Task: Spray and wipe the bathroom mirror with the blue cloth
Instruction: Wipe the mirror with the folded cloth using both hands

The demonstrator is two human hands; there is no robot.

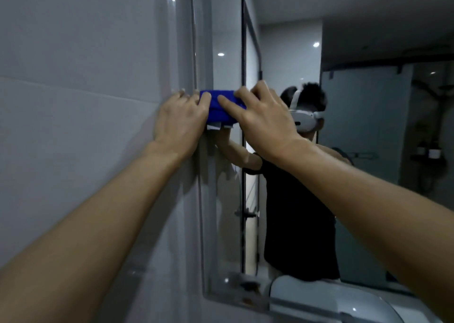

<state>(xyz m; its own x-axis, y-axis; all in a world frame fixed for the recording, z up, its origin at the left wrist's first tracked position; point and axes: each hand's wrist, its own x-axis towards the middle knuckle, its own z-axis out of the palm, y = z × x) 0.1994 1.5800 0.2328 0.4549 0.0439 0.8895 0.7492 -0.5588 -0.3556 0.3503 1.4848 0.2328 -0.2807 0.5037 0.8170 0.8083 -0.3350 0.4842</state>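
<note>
Both forearms reach up from the near edge. The mirror [368, 126] takes the cloth at its left border, so a wipe could slide off onto the wall tile [86, 77]. The blue cloth [219, 108] lies pressed between the left hand [180, 121] and right hand [262, 119], fingers spread flat across it.

Bright blue cloth [221, 106], pale grey wall tiles [86, 52], black-framed glass door [243, 52]

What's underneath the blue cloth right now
The blue cloth is pressed by both hands on the mirror near its left edge. The glass under it is covered, so its state cannot be seen.
</note>
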